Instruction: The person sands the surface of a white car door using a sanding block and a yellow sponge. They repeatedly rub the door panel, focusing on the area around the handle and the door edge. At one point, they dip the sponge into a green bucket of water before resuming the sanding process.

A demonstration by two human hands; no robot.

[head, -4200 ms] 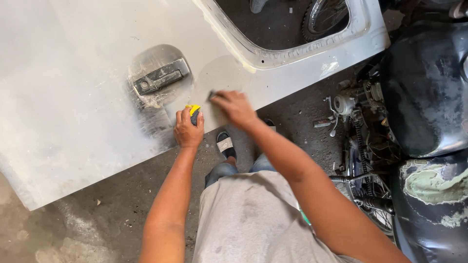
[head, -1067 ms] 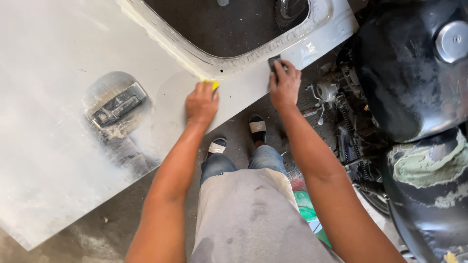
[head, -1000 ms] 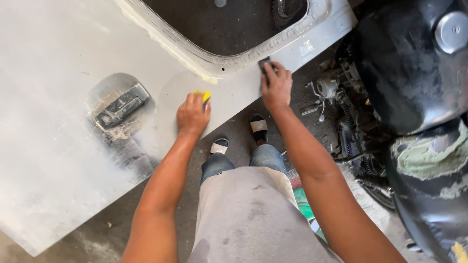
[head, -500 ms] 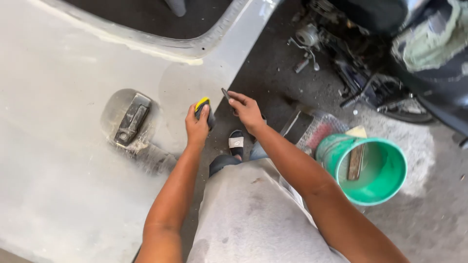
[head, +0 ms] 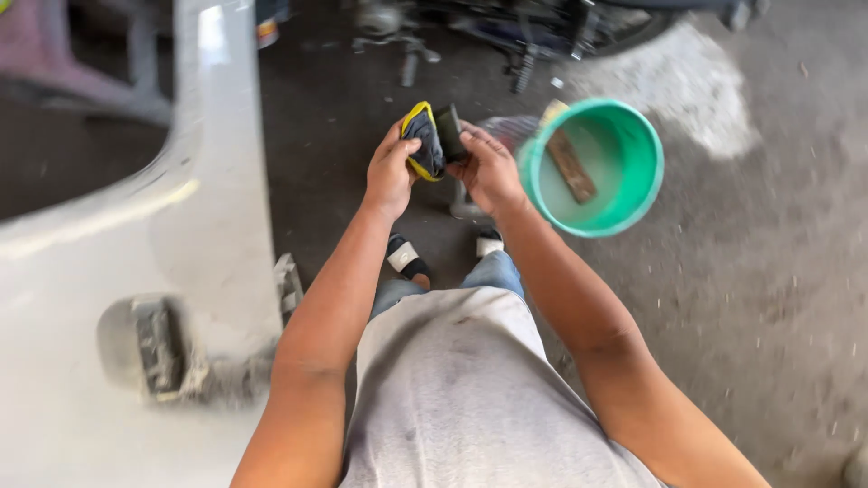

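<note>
My left hand (head: 391, 173) grips a yellow-edged sanding pad (head: 421, 140) wrapped in dark sandpaper, held up in front of me. My right hand (head: 488, 167) holds a dark folded piece of sandpaper (head: 449, 133) right beside the pad, almost touching it. Both hands are off the white car door panel (head: 108, 271), which lies to my left with its recessed door handle (head: 155, 345) ringed by grey sanded primer.
A green bucket (head: 633, 154) of water with a wooden-looking block (head: 570, 163) in it stands on the concrete floor just right of my hands. Motorcycle parts (head: 506, 27) lie at the top. My feet in sandals (head: 407, 259) are below my hands.
Both hands have come off the door panel and met in front of me near the bucket. My view has swung right, so the panel now lies at the left.
</note>
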